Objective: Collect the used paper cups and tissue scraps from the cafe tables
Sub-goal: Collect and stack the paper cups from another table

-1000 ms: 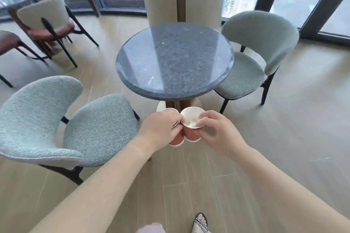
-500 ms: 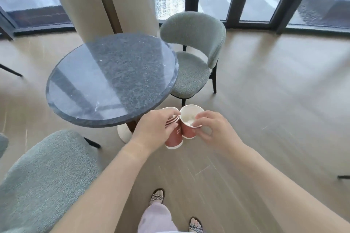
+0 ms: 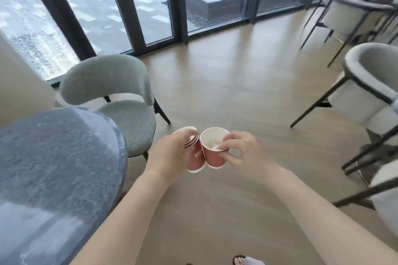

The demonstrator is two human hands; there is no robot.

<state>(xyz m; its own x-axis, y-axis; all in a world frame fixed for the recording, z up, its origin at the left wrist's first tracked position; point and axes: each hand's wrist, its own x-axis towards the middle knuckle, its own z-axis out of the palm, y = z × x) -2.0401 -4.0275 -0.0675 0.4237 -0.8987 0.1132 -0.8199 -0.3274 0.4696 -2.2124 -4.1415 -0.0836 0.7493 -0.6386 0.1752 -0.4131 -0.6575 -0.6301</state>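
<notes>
Paper cups: red walls, white rims | left hand (image 3: pixel 170 155) clamps nested stack (image 3: pixel 195 155) | right hand (image 3: pixel 247 155) pinches single cup (image 3: pixel 213 153) at its 3 o'clock, touching | tissue scrap (image 3: pixel 215 146) inside

Round surface (image 3: pixel 53 168) as landmark: upholstered chair (image 3: pixel 116 97) behind it; stacked cups (image 3: pixel 195 157) right of it, single cup (image 3: pixel 213 150) touching stack's right side; armchairs (image 3: pixel 370 84) far right.

Glossy stone tabletop (image 3: pixel 53 168), nubby cloth chair (image 3: pixel 120 101), matt paper cups (image 3: pixel 213 153).

Round table (image 3: pixel 53 168) now far left (view swung right), pale chairs (image 3: pixel 370 84) newly right.
</notes>
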